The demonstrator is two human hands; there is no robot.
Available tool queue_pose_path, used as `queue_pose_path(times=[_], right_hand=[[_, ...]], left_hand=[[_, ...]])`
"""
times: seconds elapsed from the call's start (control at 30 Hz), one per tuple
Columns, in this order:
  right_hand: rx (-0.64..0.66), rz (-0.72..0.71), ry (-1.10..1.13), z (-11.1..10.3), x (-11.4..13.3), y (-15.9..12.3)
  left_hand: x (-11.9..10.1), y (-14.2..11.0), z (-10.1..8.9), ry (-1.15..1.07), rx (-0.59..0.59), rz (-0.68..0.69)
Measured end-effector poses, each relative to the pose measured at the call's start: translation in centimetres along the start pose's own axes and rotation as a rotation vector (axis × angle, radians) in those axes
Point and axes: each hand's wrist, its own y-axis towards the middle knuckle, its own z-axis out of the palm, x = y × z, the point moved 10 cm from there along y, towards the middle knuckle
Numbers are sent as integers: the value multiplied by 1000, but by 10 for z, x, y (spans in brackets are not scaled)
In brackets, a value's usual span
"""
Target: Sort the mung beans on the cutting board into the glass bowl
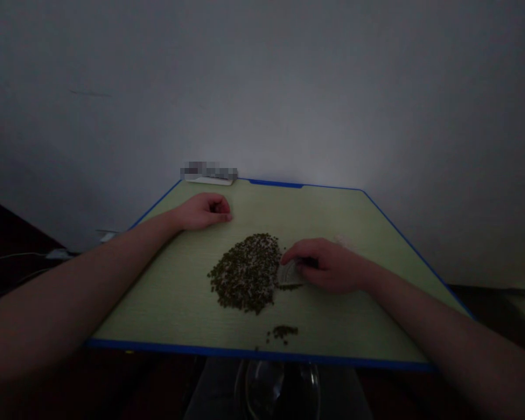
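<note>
A heap of small green beans [246, 272] lies in the middle of a pale green table with a blue rim [262, 353]. My right hand [328, 263] rests just right of the heap, fingers closed on a small pale card-like scraper [287, 272] whose edge touches the beans. A tiny separate cluster of beans [283, 332] sits near the front edge. My left hand [203, 210] lies on the table at the back left, curled into a loose fist with nothing visible in it.
A white flat object [210, 179] lies at the table's far edge against the grey wall. A clear glass bowl [277, 388] sits below the front edge. Cables and a white plug [56, 254] lie off to the left in the dark.
</note>
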Motion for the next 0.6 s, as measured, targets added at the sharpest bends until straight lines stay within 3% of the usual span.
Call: queue_pose_path(times=[0.6], right_hand=[[36, 21, -3, 2, -3, -3]], left_hand=[[1, 0, 1, -13, 2, -9]])
